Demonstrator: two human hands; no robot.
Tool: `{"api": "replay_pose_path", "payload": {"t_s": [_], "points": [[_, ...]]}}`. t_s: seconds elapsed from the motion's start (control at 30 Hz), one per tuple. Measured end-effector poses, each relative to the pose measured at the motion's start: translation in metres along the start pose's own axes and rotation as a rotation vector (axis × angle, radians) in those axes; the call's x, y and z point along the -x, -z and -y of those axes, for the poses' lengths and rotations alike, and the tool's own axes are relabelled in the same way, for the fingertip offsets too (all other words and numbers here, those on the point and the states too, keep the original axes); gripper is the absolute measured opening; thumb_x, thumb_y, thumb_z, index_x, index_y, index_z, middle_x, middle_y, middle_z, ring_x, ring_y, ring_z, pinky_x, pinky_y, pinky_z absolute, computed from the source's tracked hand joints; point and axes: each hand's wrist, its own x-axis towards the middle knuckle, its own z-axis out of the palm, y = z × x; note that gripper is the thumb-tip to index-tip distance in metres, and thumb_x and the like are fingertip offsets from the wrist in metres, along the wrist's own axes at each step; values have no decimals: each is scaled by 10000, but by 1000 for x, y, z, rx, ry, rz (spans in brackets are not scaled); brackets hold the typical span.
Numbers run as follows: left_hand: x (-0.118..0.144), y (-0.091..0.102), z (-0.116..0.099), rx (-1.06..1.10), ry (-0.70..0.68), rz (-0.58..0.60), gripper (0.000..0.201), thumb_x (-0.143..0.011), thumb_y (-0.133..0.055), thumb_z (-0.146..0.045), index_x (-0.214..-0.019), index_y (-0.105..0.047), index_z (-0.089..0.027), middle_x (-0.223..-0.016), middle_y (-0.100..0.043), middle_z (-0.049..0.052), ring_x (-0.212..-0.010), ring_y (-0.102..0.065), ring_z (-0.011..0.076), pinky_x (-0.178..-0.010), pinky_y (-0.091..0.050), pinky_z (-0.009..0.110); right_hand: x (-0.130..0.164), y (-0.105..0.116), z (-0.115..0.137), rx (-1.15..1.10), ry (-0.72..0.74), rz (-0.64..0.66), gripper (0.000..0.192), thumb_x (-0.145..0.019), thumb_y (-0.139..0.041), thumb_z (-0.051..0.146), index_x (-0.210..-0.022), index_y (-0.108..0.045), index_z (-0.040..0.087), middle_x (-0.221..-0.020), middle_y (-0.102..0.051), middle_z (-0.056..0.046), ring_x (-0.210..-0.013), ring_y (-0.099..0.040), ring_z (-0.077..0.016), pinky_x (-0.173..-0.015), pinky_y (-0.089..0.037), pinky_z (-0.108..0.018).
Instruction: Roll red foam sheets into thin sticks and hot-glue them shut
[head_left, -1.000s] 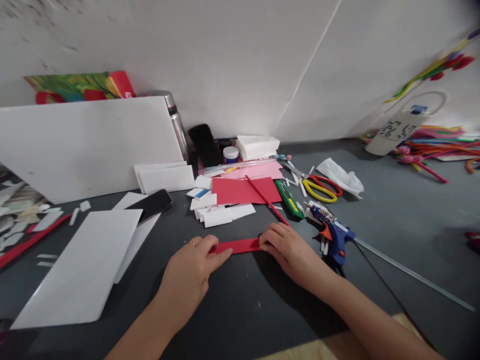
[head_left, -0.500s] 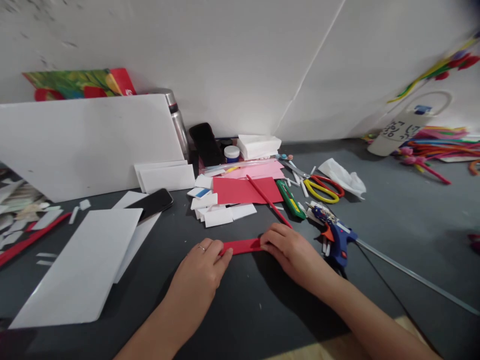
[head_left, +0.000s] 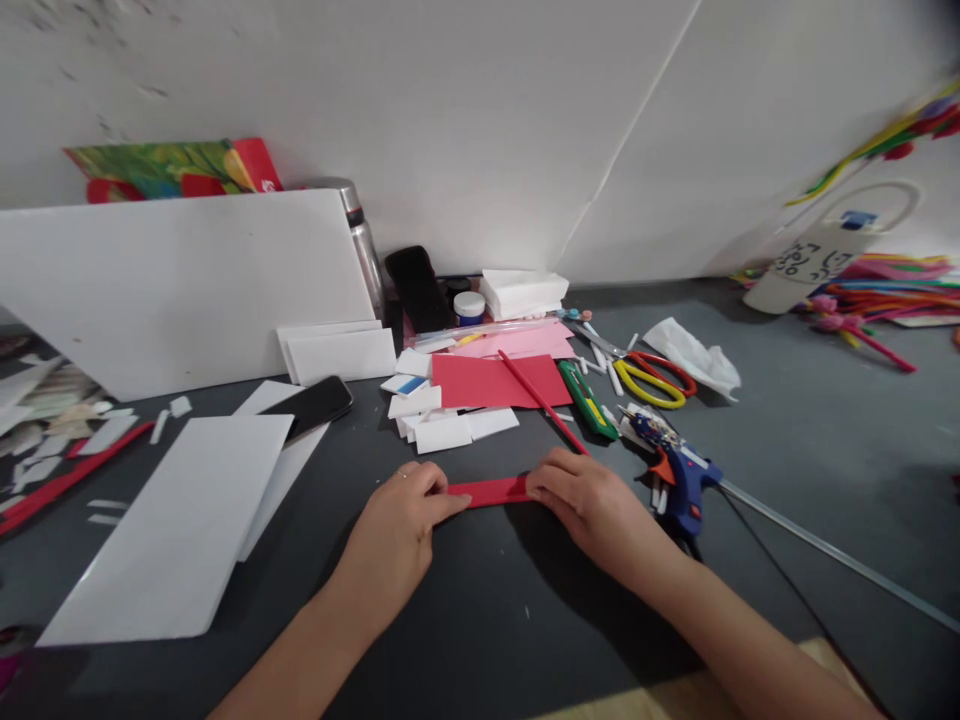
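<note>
A narrow red paper strip lies level just above or on the dark table, stretched between my two hands. My left hand pinches its left end, the thumb laid along the strip and the fingers curled behind. At the right end, the fingertips of my right hand are closed on the strip. Beyond the hands lies a red paper sheet, with a thin red stick slanting across it toward my right hand. A green box cutter rests right of that sheet.
Right of my right arm sits a blue glue gun with a long glue stick and a cord. Scissors lie behind it. On the left are white boards and a black phone. A steel flask stands at the back.
The view has shifted slightly, so everything sits a little further right. My left thumb has straightened along the strip; both hands still hold its ends.
</note>
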Motion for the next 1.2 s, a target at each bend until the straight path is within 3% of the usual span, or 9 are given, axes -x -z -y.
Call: {"api": "replay_pose_path", "payload": {"t_s": [0.2, 0.37, 0.53, 0.8, 0.93, 1.03, 1.2], "points": [[3, -5, -4, -236, -68, 24, 469, -890, -385, 33, -1126, -725, -189, -903, -580, 79, -790, -518, 218, -689, -494, 361, 5, -1, 10, 293, 132, 20, 243, -914, -472, 37, -984, -677, 149, -910, -625, -89, -823, -549, -213, -780, -448, -342], [4, -5, -9, -446, -139, 126, 511, -847, -429, 51, -1291, -620, -113, -980, -598, 122, -866, -532, 269, -735, -540, 434, 9, -1, 12, 389, 209, 58, 170, -933, -547, 115, -1050, -670, 126, -980, -634, -106, -854, -532, -235, -793, -456, -372], [5, -6, -7, -537, -171, 153, 551, -840, -424, 57, -1358, -550, -80, -1027, -613, 140, -903, -551, 277, -755, -553, 437, 10, 2, 11, 421, 221, 46, 162, -925, -590, 140, -1068, -665, 118, -1017, -637, -104, -904, -524, -249, -814, -450, -386], [7, -7, -3, -536, -206, 75, 427, -884, -425, 18, -1264, -591, -86, -956, -626, 111, -850, -558, 248, -734, -551, 401, 6, 2, 9, 361, 174, 59, 190, -956, -499, 108, -1040, -668, 129, -937, -623, -113, -859, -519, -247, -811, -449, -394], [9, -7, -1, -442, -161, 12, 338, -881, -411, 38, -1078, -644, -107, -947, -630, 107, -867, -557, 251, -755, -537, 406, 5, 0, 6, 320, 141, 38, 259, -924, -440, 28, -995, -657, 151, -912, -602, -103, -845, -510, -241, -804, -445, -380], [8, -5, -2, -403, -122, 20, 293, -884, -415, 35, -943, -645, -138, -925, -629, 93, -845, -550, 246, -762, -526, 411, 5, -1, 5, 283, 114, 49, 308, -881, -424, -27, -997, -644, 155, -949, -596, -101, -875, -502, -239, -822, -439, -378], [10, -3, -8, -406, -128, 62, 271, -880, -432, 34, -903, -634, -146, -906, -627, 89, -846, -555, 254, -778, -525, 428, 8, 1, 6, 226, 104, 90, 308, -870, -404, -52, -965, -625, 140, -976, -580, -105, -893, -483, -237, -832, -445, -387]]}}
